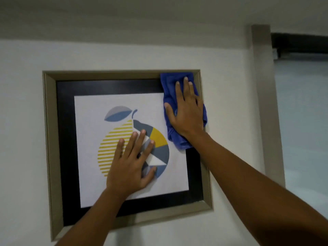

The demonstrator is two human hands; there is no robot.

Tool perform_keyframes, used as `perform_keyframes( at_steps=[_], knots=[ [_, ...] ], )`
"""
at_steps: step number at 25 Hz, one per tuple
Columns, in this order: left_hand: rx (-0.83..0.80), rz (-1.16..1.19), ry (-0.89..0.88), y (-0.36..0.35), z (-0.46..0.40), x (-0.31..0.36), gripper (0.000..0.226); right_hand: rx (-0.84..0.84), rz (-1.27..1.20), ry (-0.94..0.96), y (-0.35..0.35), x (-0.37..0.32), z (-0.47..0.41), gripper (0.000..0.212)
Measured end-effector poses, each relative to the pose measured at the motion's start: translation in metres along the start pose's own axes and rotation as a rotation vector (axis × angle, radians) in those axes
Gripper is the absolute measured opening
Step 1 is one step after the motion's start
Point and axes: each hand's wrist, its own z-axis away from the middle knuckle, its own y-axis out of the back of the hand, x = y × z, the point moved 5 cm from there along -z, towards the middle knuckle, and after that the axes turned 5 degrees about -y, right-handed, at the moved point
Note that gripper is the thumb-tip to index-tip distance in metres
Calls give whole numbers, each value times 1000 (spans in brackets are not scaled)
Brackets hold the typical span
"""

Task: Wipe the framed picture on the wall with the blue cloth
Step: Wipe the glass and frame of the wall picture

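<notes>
Pressing the cloth (184,110) flat with the right hand (186,112), fingers spread and palm down, not clenched, over the picture (88,121) at its upper right corner, across the black mat and beige frame (51,139). Resting the left hand (129,166) open and empty on the glass, fingers splayed over the yellow-and-grey fruit print. Hung on a white wall (21,103).
</notes>
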Motion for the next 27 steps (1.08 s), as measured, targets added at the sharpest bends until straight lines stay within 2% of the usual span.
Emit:
perform_keyframes(
  at_steps=[6,13,15,18,20,24,27],
  knots=[
    [-16,-32,-12,-1,-3,-3,76,-97,-71,-66,-3,10,144,76],
    [20,-16,-18,0,-4,-3,76,-352,49,-82,4,42,277,73],
    [21,-15,-15,0,-4,-3,76,-380,51,-63,10,47,305,71],
    [12,-10,-12,-1,-3,-3,76,-363,56,-29,22,48,326,66],
    [10,-13,-12,0,-4,-3,75,-357,40,-80,26,49,322,64],
    [10,-13,-14,0,3,-3,75,-408,23,-199,22,42,320,73],
    [8,-9,-16,1,4,-4,77,-368,-12,-255,11,36,322,84]
  ],
)
